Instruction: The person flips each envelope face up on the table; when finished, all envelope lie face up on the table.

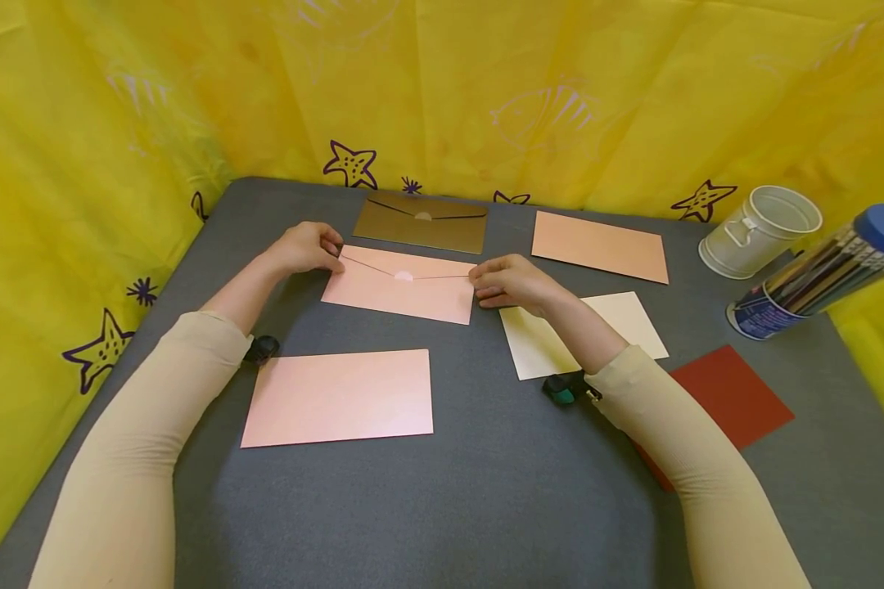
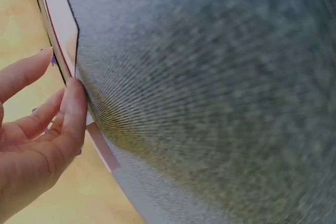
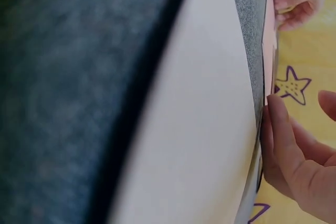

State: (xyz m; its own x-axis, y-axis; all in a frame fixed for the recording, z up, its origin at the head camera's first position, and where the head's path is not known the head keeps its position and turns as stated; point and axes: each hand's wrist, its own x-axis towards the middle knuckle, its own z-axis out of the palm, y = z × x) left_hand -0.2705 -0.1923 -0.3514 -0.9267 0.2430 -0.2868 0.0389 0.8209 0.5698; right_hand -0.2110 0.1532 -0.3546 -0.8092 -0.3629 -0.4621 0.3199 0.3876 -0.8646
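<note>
A pink envelope (image 1: 401, 286) lies flap-up on the grey table (image 1: 486, 491), its flap closed with a round seal. My left hand (image 1: 311, 245) rests its fingertips (image 2: 73, 108) on the envelope's upper left corner (image 2: 60, 19). My right hand (image 1: 508, 282) touches the envelope's right edge (image 3: 269, 40) with near-straight fingers (image 3: 278, 124). Neither hand visibly grips it. The right wrist lies over a cream card (image 1: 619, 323), which fills much of the right wrist view (image 3: 199, 129).
A gold envelope (image 1: 421, 221) lies behind the pink one, a peach card (image 1: 599, 245) at back right. A pink card (image 1: 339, 397) is near front, a red card (image 1: 737, 401) under my right forearm. A white cup (image 1: 762, 229) and pencil tube (image 1: 818, 274) lie far right.
</note>
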